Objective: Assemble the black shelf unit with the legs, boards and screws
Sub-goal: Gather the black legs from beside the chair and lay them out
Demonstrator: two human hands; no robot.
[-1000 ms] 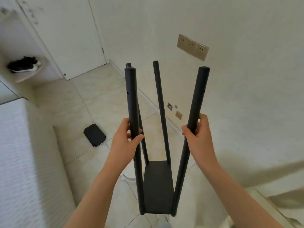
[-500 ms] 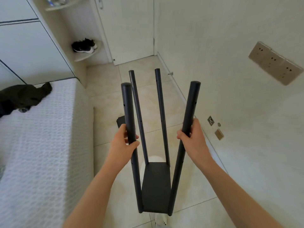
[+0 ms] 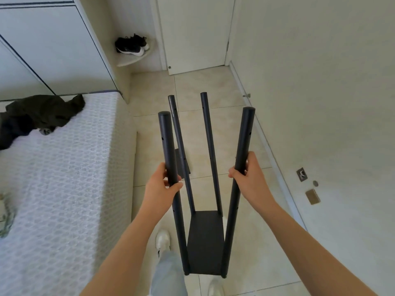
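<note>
Left hand (image 3: pixel 160 190) and right hand (image 3: pixel 251 182) bare, forearms (image 3: pixel 132 238) too; pale blue jeans (image 3: pixel 168 274); white trainers (image 3: pixel 162 240), one with dark side stripes.

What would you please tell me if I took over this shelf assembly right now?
Left hand grips the near left leg; right hand grips the near right leg, both about mid-height.
The unit is upright over the tiled floor; I cannot tell whether it touches it.
Done: all four legs joined to the bottom board.
Left: the upper boards. One black board lies on the floor beyond the unit. No screws in view.
</note>
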